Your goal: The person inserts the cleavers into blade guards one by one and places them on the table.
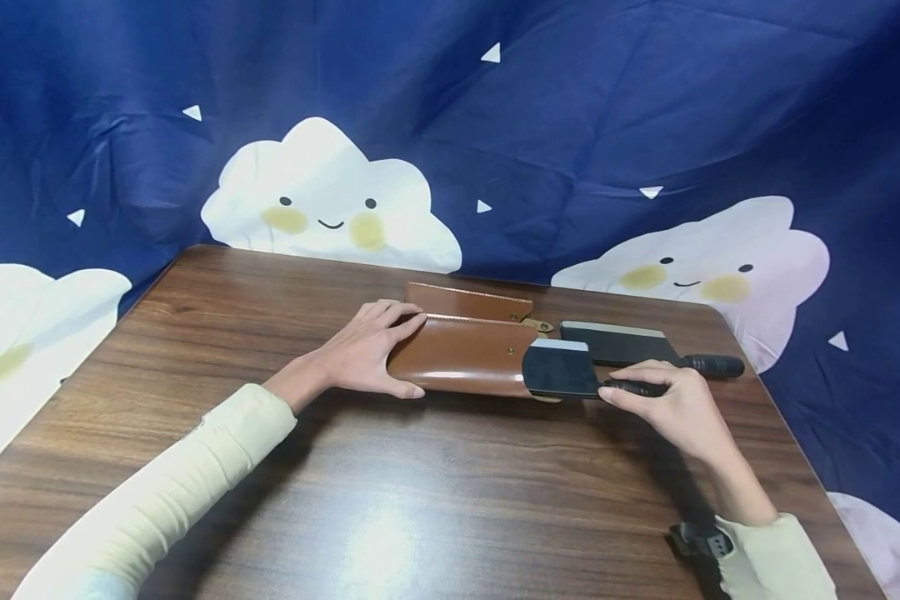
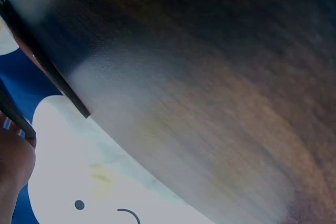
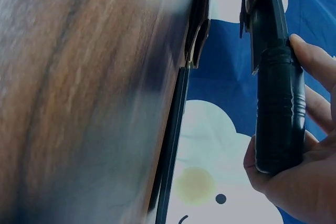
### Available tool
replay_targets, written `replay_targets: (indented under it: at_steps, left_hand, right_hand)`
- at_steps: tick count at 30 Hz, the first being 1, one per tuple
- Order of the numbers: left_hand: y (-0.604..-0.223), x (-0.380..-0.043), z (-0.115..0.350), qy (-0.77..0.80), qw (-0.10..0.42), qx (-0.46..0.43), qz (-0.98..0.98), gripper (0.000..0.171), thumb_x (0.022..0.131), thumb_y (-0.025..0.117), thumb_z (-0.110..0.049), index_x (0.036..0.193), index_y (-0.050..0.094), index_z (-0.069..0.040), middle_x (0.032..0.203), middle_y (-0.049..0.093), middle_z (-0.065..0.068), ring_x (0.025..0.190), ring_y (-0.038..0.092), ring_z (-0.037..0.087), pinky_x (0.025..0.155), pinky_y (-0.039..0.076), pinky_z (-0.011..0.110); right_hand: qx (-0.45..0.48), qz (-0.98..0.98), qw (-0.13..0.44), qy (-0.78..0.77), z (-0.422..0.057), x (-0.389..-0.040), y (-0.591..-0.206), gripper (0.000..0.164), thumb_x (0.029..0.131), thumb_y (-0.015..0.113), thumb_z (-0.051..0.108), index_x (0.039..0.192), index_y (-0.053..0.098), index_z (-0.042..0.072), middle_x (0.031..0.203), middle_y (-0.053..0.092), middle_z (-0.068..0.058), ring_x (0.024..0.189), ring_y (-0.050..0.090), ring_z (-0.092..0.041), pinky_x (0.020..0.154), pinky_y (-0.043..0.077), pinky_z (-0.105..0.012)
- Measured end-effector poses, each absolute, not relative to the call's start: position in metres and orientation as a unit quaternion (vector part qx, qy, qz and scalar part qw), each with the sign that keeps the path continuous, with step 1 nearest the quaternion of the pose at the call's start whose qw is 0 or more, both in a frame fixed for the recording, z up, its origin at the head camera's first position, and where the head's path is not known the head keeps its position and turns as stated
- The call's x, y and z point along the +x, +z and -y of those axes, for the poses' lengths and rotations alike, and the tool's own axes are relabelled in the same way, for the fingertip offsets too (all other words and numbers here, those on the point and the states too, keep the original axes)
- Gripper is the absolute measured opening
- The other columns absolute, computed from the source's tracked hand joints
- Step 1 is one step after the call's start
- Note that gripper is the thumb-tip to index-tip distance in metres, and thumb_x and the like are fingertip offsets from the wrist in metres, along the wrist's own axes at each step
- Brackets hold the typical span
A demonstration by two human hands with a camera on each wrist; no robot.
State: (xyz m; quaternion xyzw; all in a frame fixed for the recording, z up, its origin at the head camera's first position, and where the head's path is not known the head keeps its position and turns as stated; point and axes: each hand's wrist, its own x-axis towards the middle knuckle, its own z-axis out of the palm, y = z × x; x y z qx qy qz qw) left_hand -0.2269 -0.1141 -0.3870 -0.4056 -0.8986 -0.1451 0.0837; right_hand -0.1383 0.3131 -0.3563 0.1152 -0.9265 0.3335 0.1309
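In the head view, my left hand (image 1: 367, 350) grips the left end of a brown leather sheath (image 1: 457, 354), thumb along the near edge and fingers at the far edge. A cleaver with a dark blade (image 1: 562, 367) lies partly inside the sheath's right end, its remaining blade exposed. My right hand (image 1: 671, 400) holds the cleaver's black handle (image 3: 281, 108), with thumb and fingers around it in the right wrist view. Only part of my left hand (image 2: 16, 163) shows in the left wrist view, at the lower left.
Behind them on the wooden table (image 1: 420, 467) lie a second brown sheath (image 1: 468, 300) with a strap and a second dark cleaver (image 1: 615, 343), its handle pointing right. A blue cloth with white clouds (image 1: 330, 196) hangs behind the table.
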Motion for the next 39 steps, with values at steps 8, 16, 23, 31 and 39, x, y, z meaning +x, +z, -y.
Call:
replay_targets:
  at_steps: [8,16,23,31,39]
  left_hand:
    - [-0.388,-0.229,0.112,-0.147,0.086,-0.408,0.897,0.111,0.072,0.067,-0.078,0.152,0.046,-0.003,0.148,0.045,0.013,0.134,0.037,0.029,0.111,0.025,0.049]
    - [-0.388,-0.231,0.109,-0.145,0.091,-0.409,0.896,0.113,0.072,0.065,-0.079,0.152,0.045,-0.003,0.149,0.044,0.012,0.134,0.036,0.029,0.111,0.025,0.05]
    - [-0.387,-0.23,0.106,-0.142,0.093,-0.411,0.896,0.112,0.072,0.064,-0.079,0.153,0.044,-0.004,0.15,0.043,0.013,0.135,0.036,0.029,0.111,0.025,0.05]
    - [-0.387,-0.23,0.103,-0.136,0.101,-0.413,0.895,0.112,0.072,0.064,-0.079,0.152,0.046,-0.003,0.149,0.043,0.012,0.135,0.036,0.03,0.111,0.025,0.05]
    - [-0.386,-0.231,0.102,-0.136,0.1,-0.413,0.895,0.111,0.073,0.064,-0.078,0.151,0.046,-0.003,0.148,0.044,0.014,0.135,0.037,0.031,0.111,0.025,0.051]
  right_hand:
    - [0.137,0.919,0.147,0.338,-0.307,-0.141,-0.358,0.02,0.078,0.09,0.021,0.094,0.083,0.012,0.092,0.075,-0.001,0.091,0.059,0.001,0.079,0.042,-0.015]
    - [0.137,0.919,0.143,0.342,-0.299,-0.142,-0.357,0.02,0.079,0.089,0.024,0.094,0.083,0.012,0.093,0.074,0.0,0.093,0.059,-0.002,0.08,0.042,-0.017]
    - [0.151,0.916,0.156,0.337,-0.292,-0.146,-0.358,0.019,0.078,0.09,0.023,0.093,0.083,0.013,0.093,0.074,0.001,0.094,0.059,-0.003,0.081,0.042,-0.016]
    - [0.165,0.912,0.162,0.338,-0.283,-0.15,-0.361,0.02,0.078,0.09,0.02,0.093,0.083,0.01,0.091,0.074,0.002,0.091,0.061,-0.005,0.079,0.043,-0.017]
    - [0.168,0.907,0.173,0.345,-0.276,-0.151,-0.363,0.02,0.076,0.091,0.016,0.092,0.082,0.008,0.09,0.074,0.001,0.091,0.062,-0.01,0.08,0.043,-0.016]
